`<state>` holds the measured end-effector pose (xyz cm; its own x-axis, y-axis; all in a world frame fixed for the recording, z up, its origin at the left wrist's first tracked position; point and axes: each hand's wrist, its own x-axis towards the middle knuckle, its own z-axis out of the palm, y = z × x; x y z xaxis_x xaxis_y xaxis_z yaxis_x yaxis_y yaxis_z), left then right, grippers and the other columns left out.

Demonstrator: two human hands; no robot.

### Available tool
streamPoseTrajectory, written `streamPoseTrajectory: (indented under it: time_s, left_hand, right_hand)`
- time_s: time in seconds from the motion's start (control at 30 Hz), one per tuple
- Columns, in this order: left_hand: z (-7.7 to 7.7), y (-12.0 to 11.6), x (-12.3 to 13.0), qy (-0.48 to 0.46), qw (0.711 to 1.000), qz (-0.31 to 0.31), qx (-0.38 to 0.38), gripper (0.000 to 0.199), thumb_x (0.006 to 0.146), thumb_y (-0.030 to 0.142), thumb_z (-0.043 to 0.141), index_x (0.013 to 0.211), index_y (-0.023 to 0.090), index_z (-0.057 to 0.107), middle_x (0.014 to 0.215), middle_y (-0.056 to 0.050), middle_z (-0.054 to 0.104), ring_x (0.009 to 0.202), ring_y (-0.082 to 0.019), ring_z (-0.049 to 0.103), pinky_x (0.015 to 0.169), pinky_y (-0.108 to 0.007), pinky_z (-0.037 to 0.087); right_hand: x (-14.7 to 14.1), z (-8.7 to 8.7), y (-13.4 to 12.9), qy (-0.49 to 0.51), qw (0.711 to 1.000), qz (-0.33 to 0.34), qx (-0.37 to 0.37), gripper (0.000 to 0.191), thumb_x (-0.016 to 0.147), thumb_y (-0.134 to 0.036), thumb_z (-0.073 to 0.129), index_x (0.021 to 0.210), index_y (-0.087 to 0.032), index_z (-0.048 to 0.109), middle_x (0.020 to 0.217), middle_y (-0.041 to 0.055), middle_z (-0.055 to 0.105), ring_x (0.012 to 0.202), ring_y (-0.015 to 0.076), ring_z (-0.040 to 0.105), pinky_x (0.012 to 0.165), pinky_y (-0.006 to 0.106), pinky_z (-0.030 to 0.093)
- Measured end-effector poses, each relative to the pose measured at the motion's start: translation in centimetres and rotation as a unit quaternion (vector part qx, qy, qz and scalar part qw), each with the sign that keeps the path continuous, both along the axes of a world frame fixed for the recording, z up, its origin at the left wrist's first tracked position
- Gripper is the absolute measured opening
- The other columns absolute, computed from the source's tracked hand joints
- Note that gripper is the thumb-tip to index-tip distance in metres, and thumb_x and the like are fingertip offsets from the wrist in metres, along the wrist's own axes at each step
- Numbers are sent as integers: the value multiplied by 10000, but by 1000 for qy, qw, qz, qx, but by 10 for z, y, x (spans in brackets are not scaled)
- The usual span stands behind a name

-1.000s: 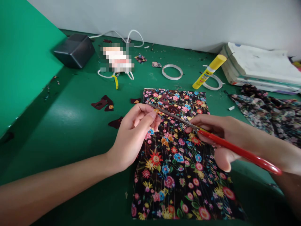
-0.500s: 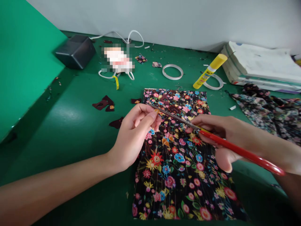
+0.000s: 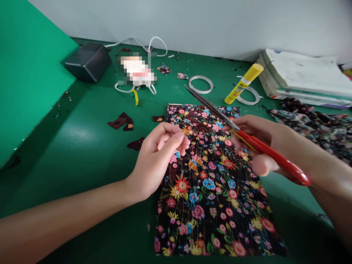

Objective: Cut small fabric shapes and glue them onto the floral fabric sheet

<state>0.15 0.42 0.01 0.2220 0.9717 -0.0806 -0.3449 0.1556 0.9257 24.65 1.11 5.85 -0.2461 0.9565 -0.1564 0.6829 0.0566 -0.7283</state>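
Between the thumb and forefinger of my left hand (image 3: pixel 162 157) is a tiny orange-yellow scrap (image 3: pixel 184 131), pinched above the left edge of the floral fabric (image 3: pixel 203 205). My right hand (image 3: pixel 264 143) is closed around the red-handled scissors (image 3: pixel 275 156). Their blades look together and point up and left, clear of the pinched scrap. The black fabric, printed with bright flowers, lies flat beneath both hands. Dark brown cut-offs (image 3: pixel 119 123) lie left of it, and a small brown piece with an orange spot (image 3: pixel 158 118) sits near its upper left edge.
A yellow glue stick (image 3: pixel 242 86) stands tilted beside a white tape roll (image 3: pixel 201 84) and another ring behind it. Crumpled floral cloth (image 3: pixel 316 128) and stacked books (image 3: pixel 302 75) are at right. A black box (image 3: pixel 88 62) and a pixelated object with white cord (image 3: pixel 137 69) are at back left.
The scissors have moved away from my left fingertips, their tips swinging up toward the tape roll. My left hand has stayed almost still, with the scrap still pinched.
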Motion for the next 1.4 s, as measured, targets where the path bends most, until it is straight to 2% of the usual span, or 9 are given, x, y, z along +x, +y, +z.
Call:
streamPoseTrajectory:
  time_s: [0.13,0.23,0.37,0.47,0.7,0.87,1.03,1.23,1.4]
  left_hand:
    - [2,-3,-3,64,997,-12,45,86,964,240,625,881,228,608,789,-6,678,673,-136,576,575,-263,425]
    - [4,-7,-5,197,969,-14,147,66,936,213,653,879,229,623,792,-17,687,703,-156,618,610,-282,456]
    - [-1,-8,-6,338,856,-74,384,172,883,73,583,849,235,630,833,-36,726,788,-199,650,765,-354,505]
    - [-5,-6,-7,390,783,-101,474,228,821,26,539,812,241,612,852,-49,742,860,-246,632,817,-409,497]
    - [-1,4,-15,374,800,-87,460,254,833,18,451,696,230,478,804,-71,662,806,-245,547,790,-421,440]
    - [-3,16,-19,371,815,-38,444,241,862,36,466,804,250,561,814,-49,664,833,-253,569,834,-421,438]
    - [-10,35,-24,456,761,6,462,201,872,104,580,1002,243,645,936,-64,685,973,-284,582,915,-428,425]
    - [-15,42,-25,523,709,-36,472,217,934,295,648,1117,185,684,1099,-118,671,1121,-323,569,1012,-495,443]
    - [-16,42,-25,522,698,-54,488,161,958,242,638,1077,162,711,1126,-115,679,1184,-295,574,1056,-496,465]
  right_hand:
    - [6,-8,1,8,1000,-1,22,1057,437,-905,731,1268,-268,582,1172,67,691,1037,333,645,853,375,491]
    - [6,-15,2,20,999,-10,39,980,526,-842,770,1285,-258,562,1186,79,682,1057,345,648,874,405,491]
    - [2,-18,5,-7,997,-39,62,903,588,-773,781,1250,-194,577,1104,111,696,989,364,668,877,480,514]
    - [0,-17,7,-18,998,-43,51,884,589,-756,772,1236,-181,589,1074,112,700,983,368,672,874,487,520]
    - [0,-15,4,-8,998,-38,53,824,607,-691,798,1231,-188,606,1106,105,697,1001,355,673,900,486,527]
    - [-1,-16,1,1,998,-42,48,765,649,-669,792,1223,-203,597,1029,87,691,916,325,664,836,459,544]
    - [-3,-18,5,-97,986,-69,117,615,783,-672,673,1162,-188,658,925,68,704,764,243,636,709,358,491]
    - [4,-34,11,-178,961,-38,208,472,882,-494,640,1203,-150,673,888,76,718,725,220,650,692,319,469]
    - [5,-49,15,-184,958,-22,221,392,817,-300,716,1177,-153,664,850,41,715,655,178,625,627,281,450]
